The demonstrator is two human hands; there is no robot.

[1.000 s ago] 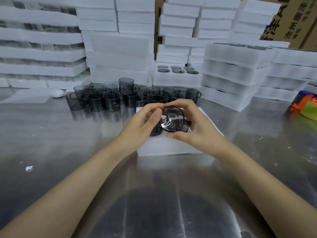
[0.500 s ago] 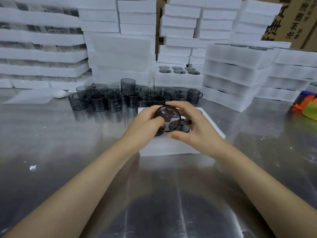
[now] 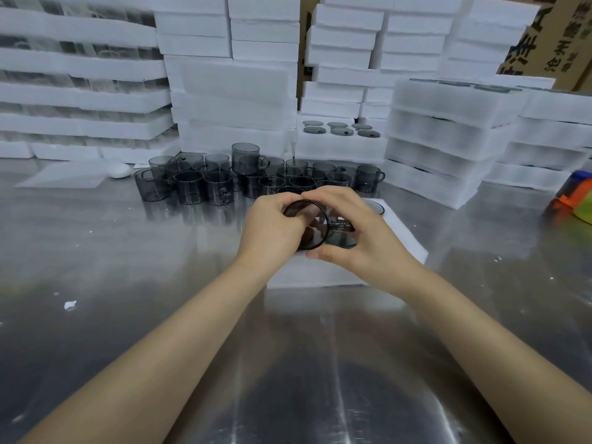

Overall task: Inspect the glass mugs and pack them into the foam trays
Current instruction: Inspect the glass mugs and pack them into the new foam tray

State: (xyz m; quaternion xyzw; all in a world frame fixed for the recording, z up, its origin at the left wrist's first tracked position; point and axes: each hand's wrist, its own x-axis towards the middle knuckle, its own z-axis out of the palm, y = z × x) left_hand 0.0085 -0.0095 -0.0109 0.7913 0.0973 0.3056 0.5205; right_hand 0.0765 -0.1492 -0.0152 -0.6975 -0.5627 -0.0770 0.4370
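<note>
Above foam tray (image 3: 403, 248), both hands grip smoked mug (image 3: 309, 225), carton txt (image 3: 551, 43) unreadable

tray (image 3: 404, 248): mostly hidden behind both hands
held mug (image 3: 312, 226): handle side blurred, fingers cover rim
carton (image 3: 544, 36): print cut off at edge
orange/green item (image 3: 576, 200): cropped, unidentifiable

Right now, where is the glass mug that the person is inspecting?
In the head view the glass mug is at centre, held between the left hand and the right hand, above the foam tray.
</note>
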